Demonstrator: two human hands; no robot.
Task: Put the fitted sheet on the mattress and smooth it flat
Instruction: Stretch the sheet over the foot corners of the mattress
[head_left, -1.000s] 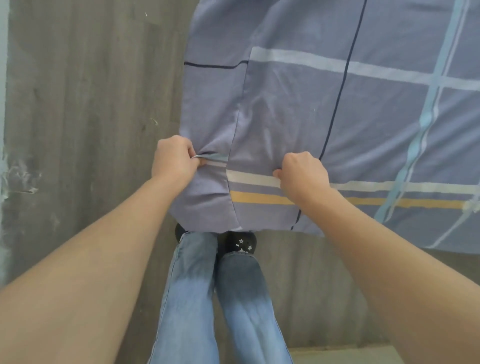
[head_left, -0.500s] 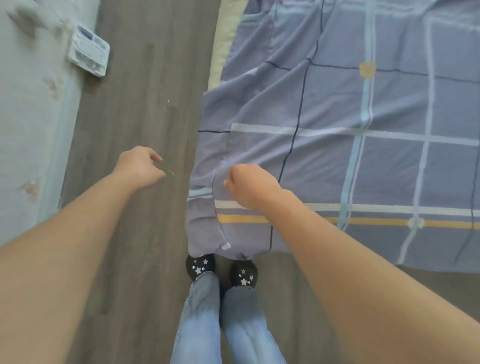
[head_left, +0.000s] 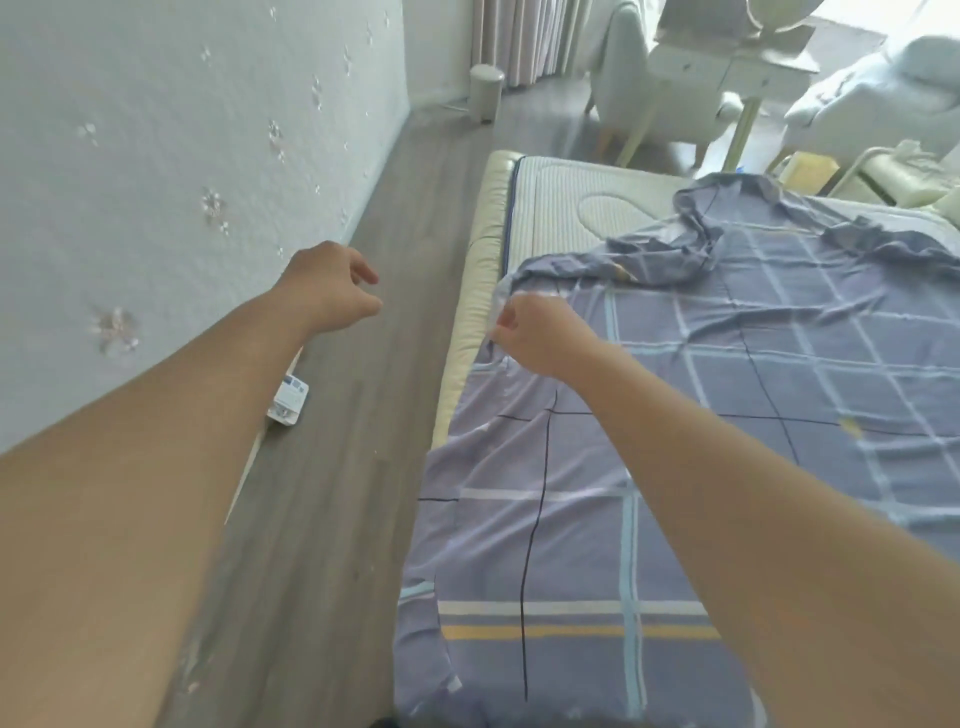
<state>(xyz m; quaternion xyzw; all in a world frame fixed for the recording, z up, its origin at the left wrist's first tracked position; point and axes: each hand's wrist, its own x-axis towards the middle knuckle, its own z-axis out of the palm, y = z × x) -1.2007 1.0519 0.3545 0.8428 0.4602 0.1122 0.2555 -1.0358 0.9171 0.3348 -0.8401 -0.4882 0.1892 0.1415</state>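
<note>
A blue-grey checked fitted sheet (head_left: 701, 467) covers the near part of the mattress (head_left: 566, 202), hanging over the near corner and left side. Its far end lies bunched and wrinkled, leaving the quilted mattress top bare beyond it. My right hand (head_left: 535, 338) is at the sheet's left edge partway up the bed, fingers curled at the fabric edge; the blur hides whether it truly grips the sheet. My left hand (head_left: 332, 291) hovers over the floor beside the bed, fingers loosely curled, holding nothing.
A cream padded bed frame (head_left: 478, 291) runs along the left side. A narrow strip of grey wood floor (head_left: 332, 519) separates the bed from a white wall (head_left: 156, 182). A small white box (head_left: 288, 402) lies by the wall. A chair, a dressing table (head_left: 727, 67) and a bin (head_left: 485, 91) stand beyond the bed.
Both hands gripped the sheet at the near corner; the left let go. My view has lifted from the corner to along the bed, and my right hand has moved further up the left edge.
</note>
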